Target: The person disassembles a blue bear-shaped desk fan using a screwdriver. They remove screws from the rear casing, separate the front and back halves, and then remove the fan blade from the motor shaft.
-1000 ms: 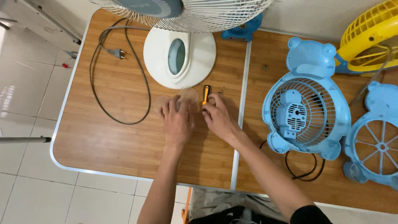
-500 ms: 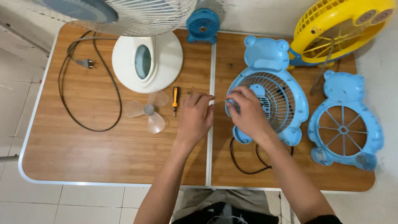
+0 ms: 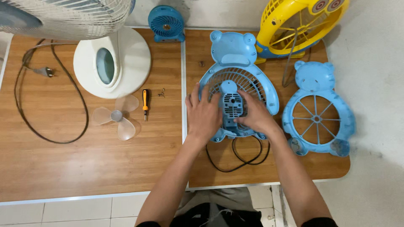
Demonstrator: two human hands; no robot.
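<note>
Lying at the far left of the wooden tabletop [image 3: 84, 168]: a black power cord [image 3: 25, 117] with its plug, looping in a long curve. Standing next to it, a white pedestal fan base [image 3: 126, 63], with the white grille of its head hanging over the top left corner. Resting just below the base, a clear three-bladed propeller [image 3: 115, 117], and beside that a small orange-handled screwdriver [image 3: 144, 103] pointing toward the near edge, a few tiny screws [image 3: 161, 93] scattered just to its right. Sitting at the far edge, a small round blue fan [image 3: 166, 23]. Pressing down past the seam between the two boards, the left hand [image 3: 203, 115], fingers spread flat and wide over the left side of the blue bear-shaped fan body [image 3: 235, 84], not closing around anything. Lying face down directly under both hands, that body: ears pointing away, feet toward the near edge, long axis running away from the person, its grille ribs and central motor housing [image 3: 231, 103] showing, black cord [image 3: 240, 157] curling out below. Resting on the right side of the motor housing, the right hand [image 3: 255, 115], fingers curving loosely against it; both hands equally near. Lying well apart to the right, a matching blue bear-shaped front guard [image 3: 317, 113] with open spokes, and above it a yellow fan shell [image 3: 294, 25].
</note>
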